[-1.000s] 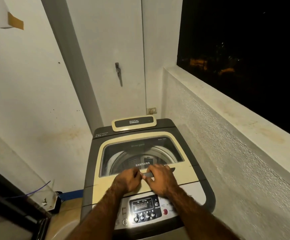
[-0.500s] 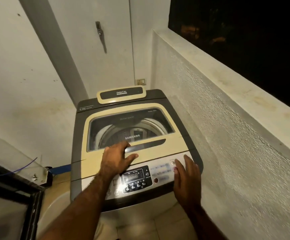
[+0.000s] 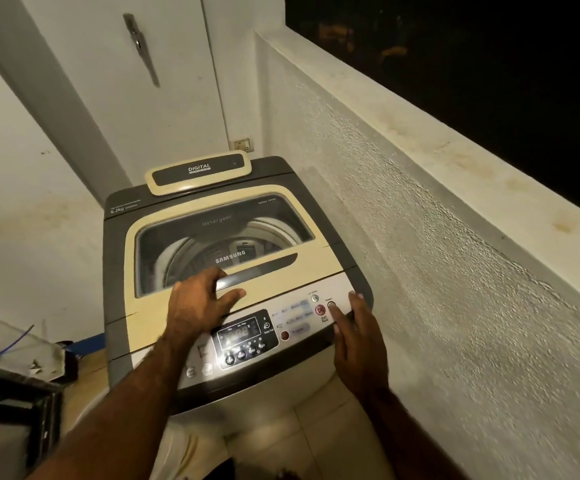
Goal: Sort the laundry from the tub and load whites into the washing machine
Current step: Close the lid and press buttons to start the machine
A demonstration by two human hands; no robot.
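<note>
A grey and cream top-loading washing machine stands in front of me with its glass lid closed. My left hand rests on the front of the lid, fingers at the dark lid handle. My right hand lies flat on the right end of the control panel, its index fingertip on the power button. The steel drum shows through the glass; I cannot tell what lies inside it. No laundry or tub is in sight.
A rough concrete parapet wall runs close along the machine's right side, with a dark opening above it. A white door with a latch is behind. A dark metal frame stands at the lower left.
My right hand left the lid handle and moved down to the panel's right end, where its finger now touches the power button. The left hand stayed at the handle. The camera tilted down.
</note>
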